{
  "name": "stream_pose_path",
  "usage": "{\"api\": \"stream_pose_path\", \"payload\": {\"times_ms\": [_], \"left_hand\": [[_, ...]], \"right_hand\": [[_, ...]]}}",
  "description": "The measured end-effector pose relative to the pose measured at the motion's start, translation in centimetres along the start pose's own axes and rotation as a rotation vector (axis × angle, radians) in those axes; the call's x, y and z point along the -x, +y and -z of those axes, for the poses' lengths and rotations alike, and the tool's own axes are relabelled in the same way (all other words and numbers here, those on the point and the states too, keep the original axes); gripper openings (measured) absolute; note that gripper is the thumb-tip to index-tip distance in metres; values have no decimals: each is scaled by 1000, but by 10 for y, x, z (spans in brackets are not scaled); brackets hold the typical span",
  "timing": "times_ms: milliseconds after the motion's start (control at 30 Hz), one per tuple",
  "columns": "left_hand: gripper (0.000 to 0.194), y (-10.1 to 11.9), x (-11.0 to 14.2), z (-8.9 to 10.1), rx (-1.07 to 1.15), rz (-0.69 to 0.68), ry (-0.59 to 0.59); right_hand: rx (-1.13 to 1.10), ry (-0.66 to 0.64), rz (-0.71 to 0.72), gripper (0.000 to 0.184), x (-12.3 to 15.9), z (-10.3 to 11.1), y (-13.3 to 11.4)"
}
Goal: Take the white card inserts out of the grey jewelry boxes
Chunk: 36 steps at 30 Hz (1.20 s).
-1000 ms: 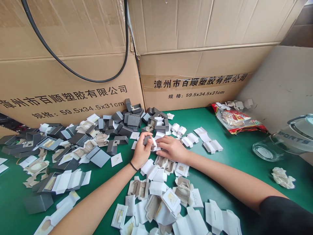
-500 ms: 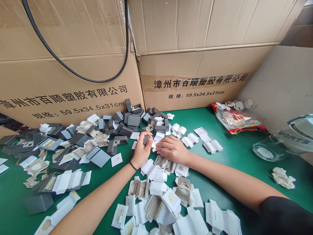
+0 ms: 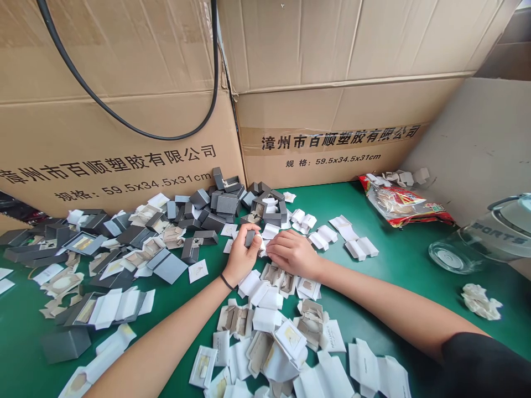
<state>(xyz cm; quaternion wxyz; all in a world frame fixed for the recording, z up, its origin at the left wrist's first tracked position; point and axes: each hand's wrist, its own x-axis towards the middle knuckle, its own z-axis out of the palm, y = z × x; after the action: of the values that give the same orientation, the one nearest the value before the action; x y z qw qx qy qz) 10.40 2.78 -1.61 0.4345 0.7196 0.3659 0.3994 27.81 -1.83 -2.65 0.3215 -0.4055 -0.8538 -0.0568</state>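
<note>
My left hand (image 3: 240, 255) is closed around a small grey box (image 3: 249, 237) with a white insert (image 3: 260, 243) sticking out of its right side. My right hand (image 3: 290, 252) meets it from the right, fingers curled and pinched on that white insert. Both hands hover just above the green table (image 3: 385, 260), in the middle of a scatter of small grey boxes (image 3: 219, 207) and white paper inserts (image 3: 269, 318). A dark band circles my left wrist.
Two large cardboard cartons (image 3: 315, 105) wall off the back of the table. A black cable (image 3: 157, 132) loops over the left carton. At right lie a red snack bag (image 3: 402, 204), a clear water jug (image 3: 485, 237) and a crumpled tissue (image 3: 479, 301).
The grey box in my left hand has tilted and risen slightly; my right hand's fingers have shifted a little on the white insert. Everything else is unmoved.
</note>
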Motion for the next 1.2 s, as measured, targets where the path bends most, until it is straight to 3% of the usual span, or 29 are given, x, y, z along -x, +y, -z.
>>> {"api": "stream_pose_path", "payload": {"times_ms": [467,667,867,1200], "left_hand": [[35,-2,0,0,-12,-10,-10],[21,1,0,-1,-107,-26,45],[17,3,3,-1,-121,-42,-16],[13,-5,1,-3,-95,-180,-30]], "right_hand": [[-32,-74,43,17,-4,2,-2],[-165,-12,-36,13,-3,1,0],[-187,5,-93,29,-7,2,-4],[-277,53,-142,28,-6,-1,-8]]}}
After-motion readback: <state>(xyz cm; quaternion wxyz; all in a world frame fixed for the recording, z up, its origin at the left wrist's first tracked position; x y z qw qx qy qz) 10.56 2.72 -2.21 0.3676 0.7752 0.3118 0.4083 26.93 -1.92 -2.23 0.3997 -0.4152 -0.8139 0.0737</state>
